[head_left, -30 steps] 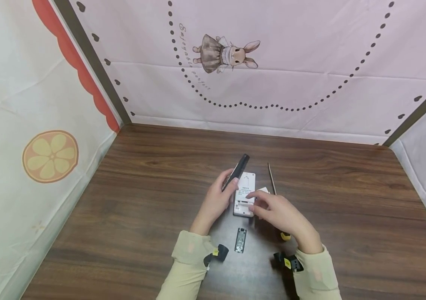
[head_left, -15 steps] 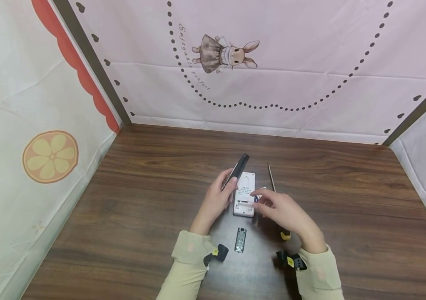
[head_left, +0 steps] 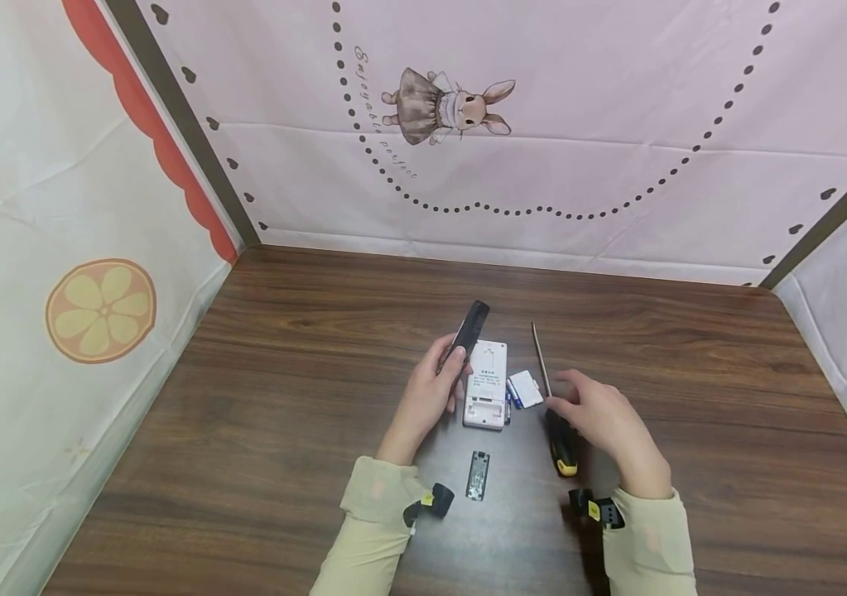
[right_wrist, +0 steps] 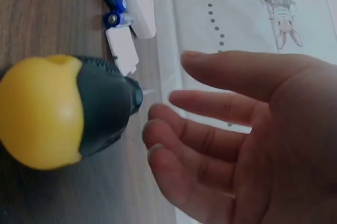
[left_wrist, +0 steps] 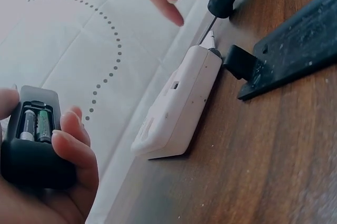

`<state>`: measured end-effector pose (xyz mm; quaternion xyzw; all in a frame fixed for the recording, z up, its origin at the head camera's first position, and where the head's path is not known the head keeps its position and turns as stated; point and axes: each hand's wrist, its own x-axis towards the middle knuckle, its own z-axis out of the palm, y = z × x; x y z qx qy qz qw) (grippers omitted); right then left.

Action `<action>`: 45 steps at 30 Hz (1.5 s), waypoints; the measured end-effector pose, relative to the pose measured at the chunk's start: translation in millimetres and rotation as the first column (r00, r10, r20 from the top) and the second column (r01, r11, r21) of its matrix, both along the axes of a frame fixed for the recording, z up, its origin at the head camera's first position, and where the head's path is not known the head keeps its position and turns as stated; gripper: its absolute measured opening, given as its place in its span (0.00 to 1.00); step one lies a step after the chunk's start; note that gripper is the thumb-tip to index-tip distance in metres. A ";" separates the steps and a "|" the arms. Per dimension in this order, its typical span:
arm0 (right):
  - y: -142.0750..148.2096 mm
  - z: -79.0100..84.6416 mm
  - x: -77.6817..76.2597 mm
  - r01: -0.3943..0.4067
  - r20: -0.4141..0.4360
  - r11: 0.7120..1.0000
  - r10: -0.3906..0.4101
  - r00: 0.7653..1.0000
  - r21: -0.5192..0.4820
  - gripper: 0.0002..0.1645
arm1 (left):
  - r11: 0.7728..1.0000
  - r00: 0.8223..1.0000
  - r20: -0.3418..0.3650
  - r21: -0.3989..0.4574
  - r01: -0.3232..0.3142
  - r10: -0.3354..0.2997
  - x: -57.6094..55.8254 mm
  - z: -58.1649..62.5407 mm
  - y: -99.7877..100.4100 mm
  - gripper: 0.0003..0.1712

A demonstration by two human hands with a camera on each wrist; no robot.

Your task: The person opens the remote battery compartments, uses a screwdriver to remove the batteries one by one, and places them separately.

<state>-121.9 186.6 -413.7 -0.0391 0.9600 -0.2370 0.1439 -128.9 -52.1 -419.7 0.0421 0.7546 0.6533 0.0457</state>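
Observation:
My left hand (head_left: 426, 393) grips a black remote control (head_left: 468, 327); in the left wrist view its back is uncovered and two batteries (left_wrist: 37, 125) sit inside. Beside it a white remote (head_left: 487, 372) lies back up, its battery bay uncovered at the near end. Two blue batteries lie to its right: one battery (head_left: 508, 408) along its side, the other battery (right_wrist: 117, 19) against a small white cover (head_left: 527, 389). With fingers loosely bent, my right hand (head_left: 605, 418) is just right of a screwdriver (head_left: 562, 447) with a black and yellow handle; a gap shows between them in the right wrist view.
A dark battery cover (head_left: 478, 476) lies on the wooden table (head_left: 304, 430), nearer than the white remote. The screwdriver's long shaft (head_left: 540, 356) points toward the back. Cloth walls stand behind and at both sides, including the pink back wall (head_left: 542, 165).
My right hand has moved right, from the white remote's bay to beside the screwdriver, leaving the blue batteries and white cover in view. The black remote has shifted slightly left in my left hand.

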 end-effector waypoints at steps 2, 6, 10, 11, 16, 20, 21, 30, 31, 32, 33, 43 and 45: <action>0.3 -1.7 -0.4 0.007 0.019 1.000 -0.008 1.000 0.028 0.33 | 1.000 1.000 0.005 0.018 -0.008 0.008 -4.5 -7.8 -0.6 0.23; -2.3 -7.5 -1.7 0.003 0.082 0.999 -0.007 0.997 0.049 0.42 | 0.999 0.999 0.021 0.014 -0.043 0.043 -13.0 -24.7 -1.3 0.27; -5.4 -13.3 -3.5 0.009 0.122 0.999 -0.015 0.992 0.048 0.47 | 0.998 0.998 0.018 0.004 -0.059 0.059 -13.1 -27.1 -1.5 0.28; -5.7 -14.4 -3.8 0.014 0.125 0.999 -0.020 0.992 0.052 0.46 | 0.998 0.998 0.018 0.015 -0.055 0.055 -12.6 -27.3 -1.7 0.26; -5.5 -16.4 -3.9 0.027 0.142 0.998 -0.034 0.989 0.052 0.43 | 0.991 0.999 0.025 0.128 -0.031 0.028 -10.9 -27.8 -3.4 0.20; -1.4 -14.7 -2.5 0.014 0.130 0.999 -0.018 0.991 0.031 0.41 | 0.979 0.998 0.054 0.197 -0.045 0.035 -10.5 -27.3 -5.0 0.22; 0.1 -13.7 -2.0 0.009 0.117 1.000 -0.012 0.993 0.026 0.40 | 0.975 0.997 0.063 0.217 -0.051 0.038 -10.5 -27.0 -5.6 0.23; 14.6 -0.1 0.3 0.050 0.014 0.999 -0.050 0.999 -0.012 0.32 | 0.909 0.995 0.091 0.410 -0.070 0.035 -9.9 -23.6 -10.2 0.26; 15.8 1.2 0.8 0.056 0.003 0.998 -0.056 0.998 -0.021 0.31 | 0.907 0.996 0.087 0.415 -0.068 0.035 -9.8 -23.3 -10.4 0.27; 16.8 2.3 1.2 0.065 0.000 0.997 -0.065 0.998 -0.037 0.31 | 0.906 0.996 0.081 0.419 -0.066 0.035 -9.6 -23.2 -10.6 0.28; 17.5 3.3 1.6 0.073 -0.007 0.996 -0.073 0.997 -0.050 0.30 | 0.905 0.996 0.079 0.421 -0.066 0.037 -9.4 -23.0 -10.8 0.28; 15.8 15.0 4.9 0.015 -0.150 0.984 -0.042 0.988 -0.177 0.21 | 0.898 0.994 0.084 0.431 -0.094 0.063 -10.4 -23.9 -13.4 0.26; 13.7 16.7 6.3 -0.035 -0.190 0.981 -0.002 0.982 -0.190 0.20 | 0.897 0.993 0.089 0.430 -0.105 0.073 -10.4 -23.8 -13.8 0.26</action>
